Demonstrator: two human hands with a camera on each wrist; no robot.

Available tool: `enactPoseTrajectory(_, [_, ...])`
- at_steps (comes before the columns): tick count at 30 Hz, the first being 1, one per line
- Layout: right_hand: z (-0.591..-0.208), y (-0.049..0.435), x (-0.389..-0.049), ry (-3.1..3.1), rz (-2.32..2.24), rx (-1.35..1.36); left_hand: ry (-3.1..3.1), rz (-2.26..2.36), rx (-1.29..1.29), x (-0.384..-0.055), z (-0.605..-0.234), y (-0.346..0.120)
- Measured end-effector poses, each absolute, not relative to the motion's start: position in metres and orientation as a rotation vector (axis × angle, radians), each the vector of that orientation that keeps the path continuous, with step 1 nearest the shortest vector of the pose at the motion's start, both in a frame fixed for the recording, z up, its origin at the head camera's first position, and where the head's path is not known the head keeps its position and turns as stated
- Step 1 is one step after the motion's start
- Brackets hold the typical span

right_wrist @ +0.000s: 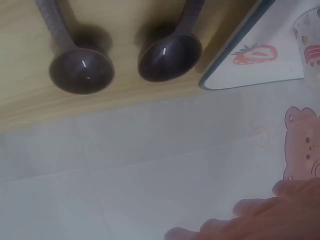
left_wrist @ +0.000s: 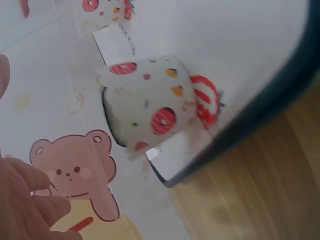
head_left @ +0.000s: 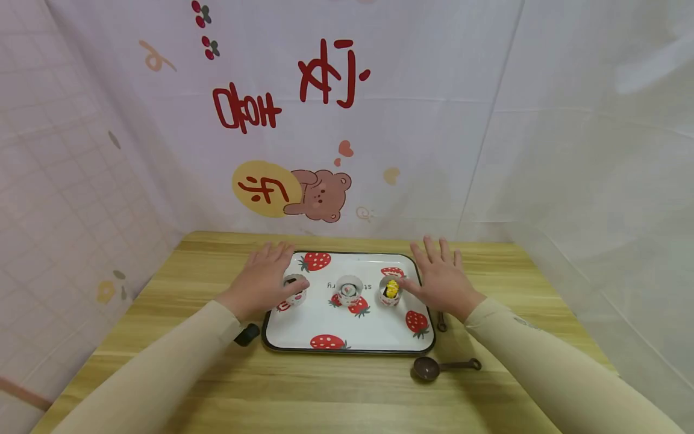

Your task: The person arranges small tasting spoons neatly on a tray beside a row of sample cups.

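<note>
My left hand [head_left: 265, 280], fingers spread, hovers over the left end of a strawberry-print tray [head_left: 336, 331] with a dark rim. Its thumb overlaps a small printed paper cup [left_wrist: 150, 102] with dark contents. Over the tray's right edge is my right hand [head_left: 441, 280], also spread, its thumb beside a second paper cup [head_left: 389, 295] with a yellow-topped filling [head_left: 392, 288]. Between the hands stands a third cup [head_left: 348, 297], its pale filling [head_left: 348, 290] marked with a heart. Neither hand grips anything.
A brown ladle-like spoon [head_left: 426, 369] lies in front of the tray's right corner. Two similar spoons [right_wrist: 81, 72] show beside the tray in the right wrist view. A dark object [head_left: 247, 335] sits by the left forearm. Behind the wooden table [head_left: 336, 392] hangs a printed curtain [head_left: 412, 120].
</note>
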State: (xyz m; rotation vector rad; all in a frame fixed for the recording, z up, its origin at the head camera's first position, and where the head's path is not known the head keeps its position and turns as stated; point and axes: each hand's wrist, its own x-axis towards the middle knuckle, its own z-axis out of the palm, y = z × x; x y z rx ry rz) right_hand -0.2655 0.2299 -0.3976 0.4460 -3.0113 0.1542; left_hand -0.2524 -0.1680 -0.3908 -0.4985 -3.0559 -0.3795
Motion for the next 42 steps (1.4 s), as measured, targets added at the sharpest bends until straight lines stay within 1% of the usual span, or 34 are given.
enactPoseTrajectory(9, [-0.401, 0.239, -0.264, -3.017, 0.182, 0.449, -3.078, -0.415, -0.478, -0.250, -0.398, -0.180])
enactPoseTrajectory(23, [-0.404, 0.261, -0.259, -3.023, 0.252, 0.475, -3.150, -0.396, -0.529, -0.246, -0.414, -0.193])
enactPoseTrajectory(29, [-0.402, 0.265, -0.255, -2.995, 0.248, 0.493, -3.199, -0.411, -0.500, -0.247, -0.422, -0.198])
enactPoseTrajectory(42, [-0.401, 0.270, -0.250, -2.972, 0.222, 0.534, -3.355, -0.418, -0.456, -0.249, -0.426, -0.205])
